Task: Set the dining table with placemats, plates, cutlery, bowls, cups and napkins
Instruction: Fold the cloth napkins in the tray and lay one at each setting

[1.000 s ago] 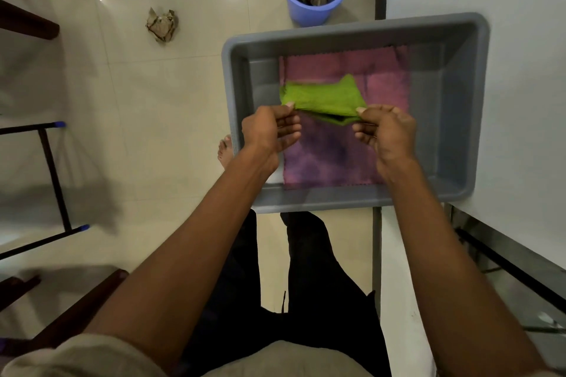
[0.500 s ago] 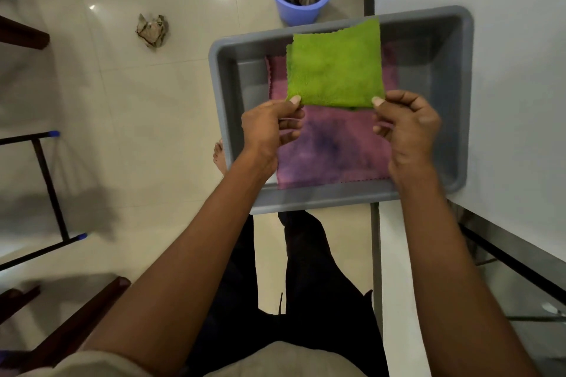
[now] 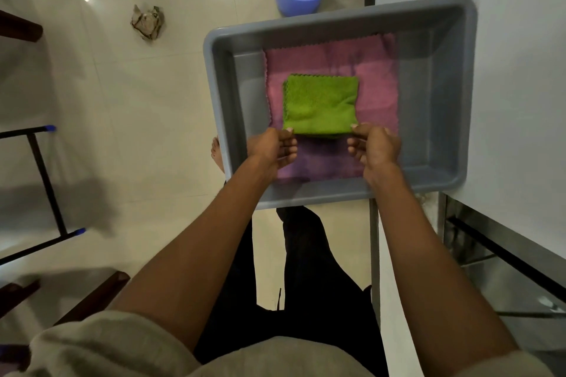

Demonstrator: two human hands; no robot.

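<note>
Two hands: my left hand (image 3: 271,147) and right hand (image 3: 375,147) each pinch a near corner of the green napkin (image 3: 320,107), fingers curled, keeping the fold square.
Napkin: lies folded on the pink cloth (image 3: 330,58).
Tray: grey tray (image 3: 441,95) sits at the counter (image 3: 520,40) edge, within reach.

One green cloth (image 3: 320,107), one pink cloth (image 3: 330,58), one grey tub (image 3: 435,95), one blue bin (image 3: 301,0), two hands.
</note>
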